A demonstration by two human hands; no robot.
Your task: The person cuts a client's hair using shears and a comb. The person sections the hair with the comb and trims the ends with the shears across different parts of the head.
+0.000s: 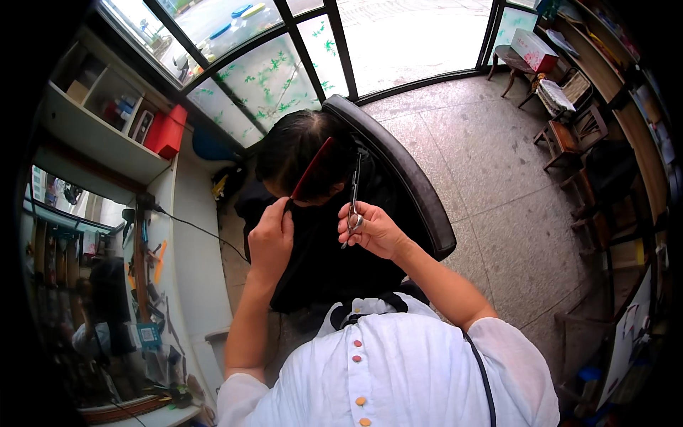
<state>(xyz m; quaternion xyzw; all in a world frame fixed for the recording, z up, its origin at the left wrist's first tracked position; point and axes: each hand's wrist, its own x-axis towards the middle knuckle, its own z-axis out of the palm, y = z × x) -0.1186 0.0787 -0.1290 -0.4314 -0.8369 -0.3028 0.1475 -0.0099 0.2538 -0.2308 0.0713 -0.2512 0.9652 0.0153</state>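
Your left hand (272,233) pinches the red comb (313,168) slanting beyond it; your right hand (375,229) grips scissors (355,183), blades forward.

Two hands, the left hand (270,238) and the right hand (378,232), one red comb (313,169) and one pair of scissors (355,186) appear at the centre of the frame, with one seated person (290,148) and one padded chair (429,196). Four buttons (361,401), two red and two orange, run down one white shirt (427,370) at bottom. One red box (166,133) sits upper left, one mirror (67,299) lower left. At least two wooden chairs (559,136) line the right, where shadow leaves the full count uncertain.
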